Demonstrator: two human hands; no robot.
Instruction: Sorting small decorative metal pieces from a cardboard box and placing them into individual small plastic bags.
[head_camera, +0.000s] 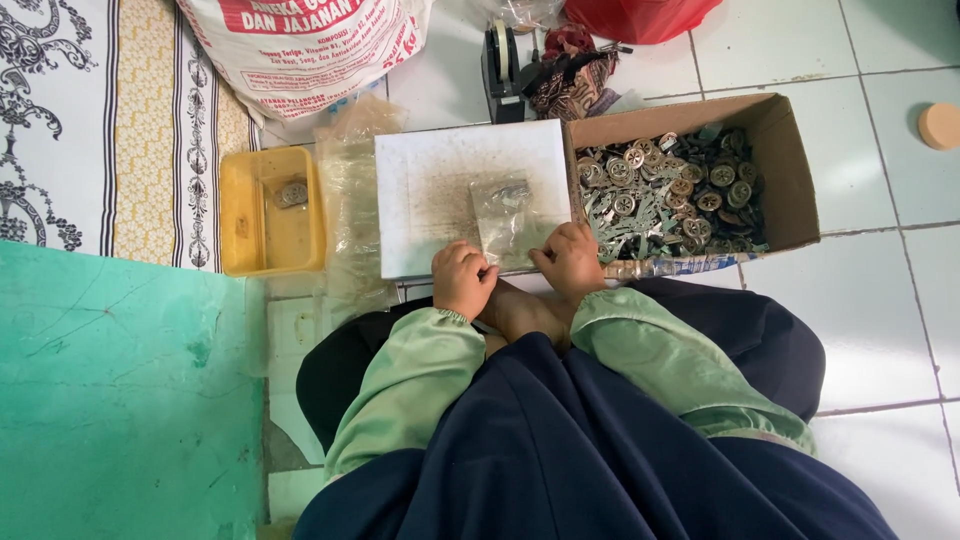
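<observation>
Hands (515, 270) at white board (430, 170) edge

Head camera looks steeply down, probably from near.

home workshop, tiled floor (880, 300), box of metal parts (690, 185)

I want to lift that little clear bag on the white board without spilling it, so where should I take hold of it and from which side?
Pinch the bag at its near edge, coming from your side. It lies flat on the board, with the small metal pieces gathered toward the far end, and both the left hand and right hand already rest at that near edge.
</observation>
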